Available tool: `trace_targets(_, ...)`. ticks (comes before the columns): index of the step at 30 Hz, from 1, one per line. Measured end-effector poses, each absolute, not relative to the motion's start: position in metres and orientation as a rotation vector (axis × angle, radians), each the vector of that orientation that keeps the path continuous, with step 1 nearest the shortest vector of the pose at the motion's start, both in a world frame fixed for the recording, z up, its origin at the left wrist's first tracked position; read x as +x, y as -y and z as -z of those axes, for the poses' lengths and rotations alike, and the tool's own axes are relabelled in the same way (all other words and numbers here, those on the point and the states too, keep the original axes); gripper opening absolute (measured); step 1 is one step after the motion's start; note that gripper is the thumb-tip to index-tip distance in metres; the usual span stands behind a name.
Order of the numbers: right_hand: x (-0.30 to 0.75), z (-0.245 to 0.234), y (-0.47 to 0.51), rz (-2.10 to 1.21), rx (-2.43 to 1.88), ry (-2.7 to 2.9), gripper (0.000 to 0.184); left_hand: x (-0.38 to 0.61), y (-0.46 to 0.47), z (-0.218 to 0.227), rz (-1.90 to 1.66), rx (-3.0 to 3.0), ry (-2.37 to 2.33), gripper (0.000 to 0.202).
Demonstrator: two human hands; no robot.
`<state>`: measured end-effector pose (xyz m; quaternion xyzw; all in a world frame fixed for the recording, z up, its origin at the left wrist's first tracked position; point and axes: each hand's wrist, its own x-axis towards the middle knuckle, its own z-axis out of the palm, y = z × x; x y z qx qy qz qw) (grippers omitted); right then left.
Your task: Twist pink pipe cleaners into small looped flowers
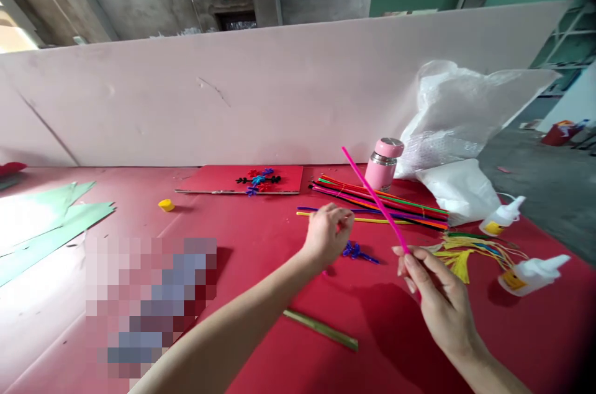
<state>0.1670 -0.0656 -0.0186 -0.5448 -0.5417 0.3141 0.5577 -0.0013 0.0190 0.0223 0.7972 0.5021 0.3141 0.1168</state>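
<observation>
Right hand (442,301) holds up 1 pink stem (375,197) before the pink flask (383,164)

The pink stem slants past the pink flask's lower left edge, its loose tip to the flask's left, its other end nearer the camera than the flask. The right thumb and fingers pinch it near that lower end. The left hand (328,229) is nearer than the flask and to its left, fingers curled inward; whether they grip anything I cannot tell. The step looks like readying a single stem; the next move would seem to call for a steady right pinch and left fingers free to guide the loose end.

In front of the flask lies the bundle of coloured stems (414,209), the likeliest thing to snag on. The blue shape (356,251) sits nearer than the flask, slightly left, and the green strip (321,329) nearer again. Right of the flask are a white bag (456,121), yellow tassels (459,264) and 2 glue bottles (535,273). Left of it, a red board (218,178) bears a colourful figure (259,180); farther left are the yellow cap (166,205) and green sheets (60,220)
</observation>
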Motion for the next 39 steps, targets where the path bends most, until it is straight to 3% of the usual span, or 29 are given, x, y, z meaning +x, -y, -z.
trace_targets(4, 0.166, 0.023, 0.067, -0.775, -1.347, 1.429, 0.016, -0.007, 0.022, -0.031, -1.064, 1.997, -1.205, 0.038)
trace_targets(11, 0.153, 0.008, 0.062, -0.668, -1.258, 1.818, 0.018, -0.020, 0.036, -0.037, -1.252, 1.057, -0.911, 0.022)
trace_targets(17, 0.156, -0.023, 0.035, -0.026, -1.178, 1.676, 0.032, -0.034, 0.025, -0.048, -1.508, 0.778, -0.621, 0.010)
trace_targets(19, 0.151, -0.023, 0.034, -0.226, -1.193, 1.591, 0.029, -0.036, 0.025, -0.052, -1.613, 0.773, -0.571, 0.009)
trace_targets(21, 0.144, -0.017, 0.036, -0.682, -1.209, 1.496, 0.026, -0.036, 0.028, -0.051, -1.629, 0.827, -0.550, 0.011)
trace_targets(24, 0.134, -0.007, 0.037, -1.178, -1.173, 1.084, 0.027, -0.033, 0.039, -0.040, -1.423, 0.920, -0.578, 0.015)
trace_targets(30, 0.138, -0.003, 0.026, -1.281, -1.011, 0.723, 0.022, -0.028, 0.056, -0.012, -1.009, 0.936, -0.598, 0.018)
trace_targets(39, 0.129, -0.006, 0.046, -1.421, -1.029, 1.163, 0.030, -0.026, 0.066, -0.001, -0.676, 0.836, -0.526, 0.027)
